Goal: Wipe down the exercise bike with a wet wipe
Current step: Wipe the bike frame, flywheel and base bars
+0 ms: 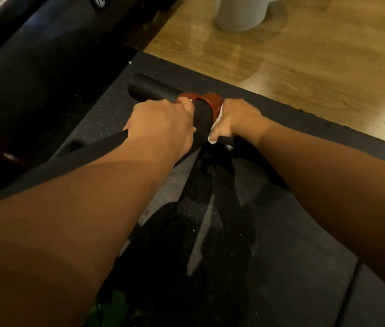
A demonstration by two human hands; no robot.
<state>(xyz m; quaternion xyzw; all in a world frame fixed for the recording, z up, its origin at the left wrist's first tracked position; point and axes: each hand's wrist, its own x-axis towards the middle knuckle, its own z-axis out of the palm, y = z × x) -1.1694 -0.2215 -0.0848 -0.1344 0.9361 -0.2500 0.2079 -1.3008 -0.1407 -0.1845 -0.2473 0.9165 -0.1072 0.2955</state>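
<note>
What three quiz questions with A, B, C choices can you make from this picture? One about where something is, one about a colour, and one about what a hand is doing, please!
1. Where is the wipe?
A. lying on the wooden floor
B. draped over the left arm
C. in the right hand, against the bar

2. What colour is the ring around the bar?
A. blue
B. red
C. yellow

3. What is the left hand doing?
A. holding the bar with curled fingers
B. hanging loose in the air
C. pointing at the floor

Answers:
1 C: white wipe peeks out between the right hand and the bar.
2 B: the ring shows red between the two hands.
3 A: the left hand's fingers wrap round the black bar.
</note>
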